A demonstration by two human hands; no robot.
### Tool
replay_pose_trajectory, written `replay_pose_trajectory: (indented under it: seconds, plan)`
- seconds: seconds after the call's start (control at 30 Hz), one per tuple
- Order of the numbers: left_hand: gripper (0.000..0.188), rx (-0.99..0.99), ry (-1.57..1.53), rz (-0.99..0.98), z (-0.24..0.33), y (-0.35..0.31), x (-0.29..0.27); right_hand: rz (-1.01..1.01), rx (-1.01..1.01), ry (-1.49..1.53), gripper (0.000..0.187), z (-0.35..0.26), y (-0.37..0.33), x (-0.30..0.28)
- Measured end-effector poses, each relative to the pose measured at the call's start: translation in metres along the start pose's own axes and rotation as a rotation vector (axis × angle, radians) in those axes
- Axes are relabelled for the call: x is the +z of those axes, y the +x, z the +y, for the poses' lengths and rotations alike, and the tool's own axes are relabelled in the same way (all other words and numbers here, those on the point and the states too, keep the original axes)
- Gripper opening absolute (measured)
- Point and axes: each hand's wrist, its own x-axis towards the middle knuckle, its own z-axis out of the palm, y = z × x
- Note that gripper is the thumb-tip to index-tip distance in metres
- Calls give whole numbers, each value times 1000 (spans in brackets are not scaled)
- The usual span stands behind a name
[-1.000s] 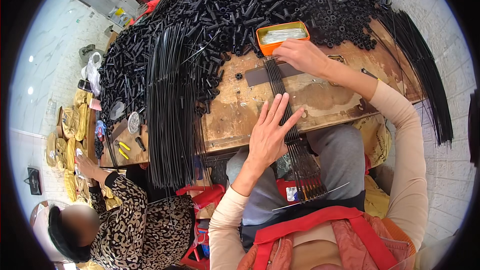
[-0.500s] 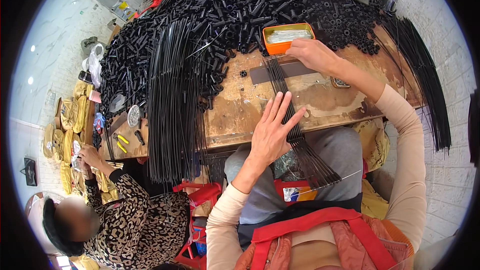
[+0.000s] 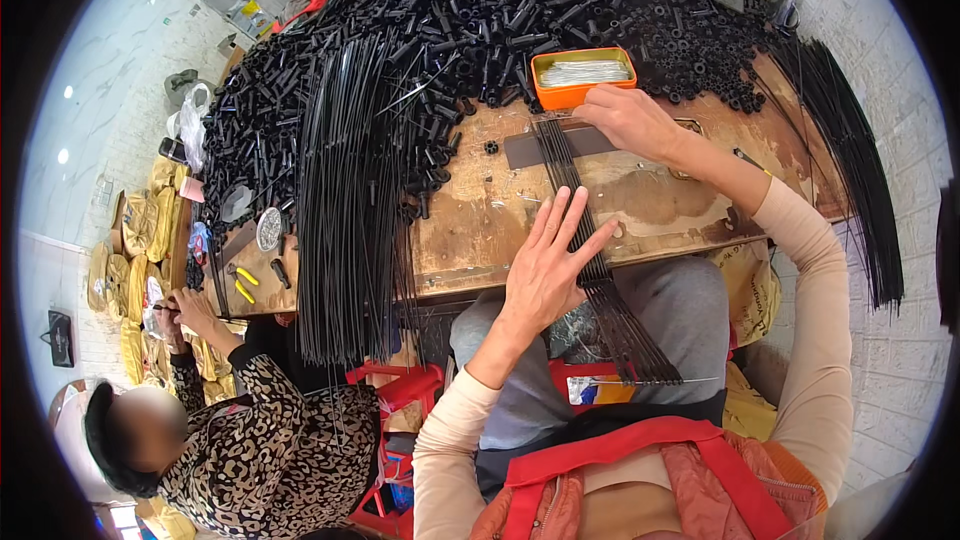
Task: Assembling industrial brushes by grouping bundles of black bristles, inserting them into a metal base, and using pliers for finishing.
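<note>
My left hand [image 3: 545,265] lies with spread fingers over a flat row of thin black rods [image 3: 558,155], which runs from the tabletop down over my lap. A thin metal pin [image 3: 700,379] crosses the fanned near ends of the rods. At their far ends, my right hand [image 3: 632,123] is pinched, seemingly on another thin metal pin, mostly hidden by the fingers. Just beyond it stands an orange box [image 3: 580,98] with many silvery pins [image 3: 585,72] in it. A dark flat strip [image 3: 597,140] lies under the rods.
A large heap of black tubular parts [image 3: 480,15] covers the back of the wooden table [image 3: 460,240]. Long bundles of black rods [image 3: 350,210] hang over its edge at left and right. Yellow-handled pliers [image 3: 243,283] lie at left, near a co-worker [image 3: 250,440].
The pin across the near rod ends was tilted and now lies nearly level. My right hand stays pinched by the far ends, and my left hand has hardly moved.
</note>
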Motion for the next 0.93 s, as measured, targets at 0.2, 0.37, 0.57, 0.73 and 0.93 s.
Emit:
replay_pose_trajectory:
  seconds: [0.2, 0.37, 0.57, 0.73, 0.93]
  plan:
    - [83, 16, 77, -11, 2, 2, 0, 42, 41, 31, 9, 3, 4, 1]
    - [79, 1, -29, 37, 1, 1, 4, 81, 86, 206, 7, 2, 14, 15]
    - [89, 0, -65, 62, 2, 0, 2, -67, 91, 326, 8, 3, 35, 9]
    - [88, 10, -41, 69, 2, -2, 0, 26, 201, 200, 15, 30, 52, -11]
    - [85, -8, -9, 39, 7, 0, -3, -391, 424, 81, 16, 77, 52, -1]
